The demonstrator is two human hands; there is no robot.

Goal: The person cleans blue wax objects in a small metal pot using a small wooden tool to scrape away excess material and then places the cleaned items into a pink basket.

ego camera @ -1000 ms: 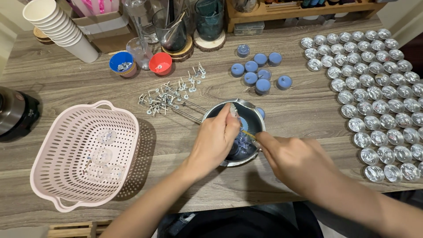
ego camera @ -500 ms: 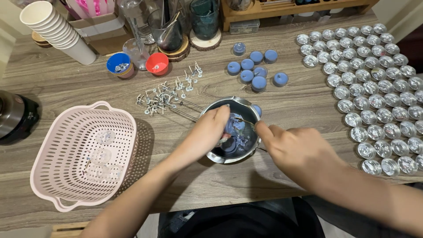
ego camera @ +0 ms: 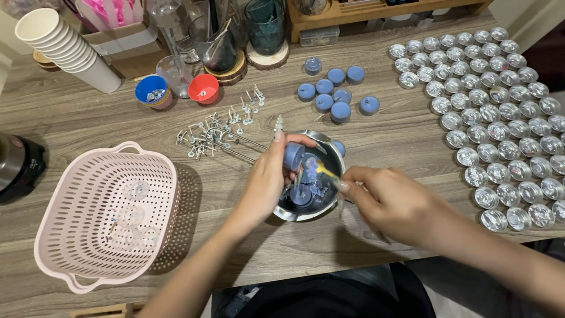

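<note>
Two hands working blue wax candles over a small metal bowl on a crowded worktop.

The left hand point(ego camera: 268, 182) pinches a blue candle point(ego camera: 292, 156) above the metal bowl point(ego camera: 311, 176); the right hand point(ego camera: 391, 203) grips a thin tool point(ego camera: 325, 171), apparently yellow-tipped. A pink basket point(ego camera: 103, 215) sits left, empty foil cups point(ego camera: 500, 118) crowd the right edge, loose wicks point(ego camera: 218, 132) and more blue candles point(ego camera: 335, 94) lie farther.

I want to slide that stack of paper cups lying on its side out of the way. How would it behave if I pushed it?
The stack of white paper cups lies tilted on its side by the cardboard box, so it would probably roll or swing in an arc, not slide straight. It looks light, so a nudge should move it. The nested cups may well slip apart.
</note>
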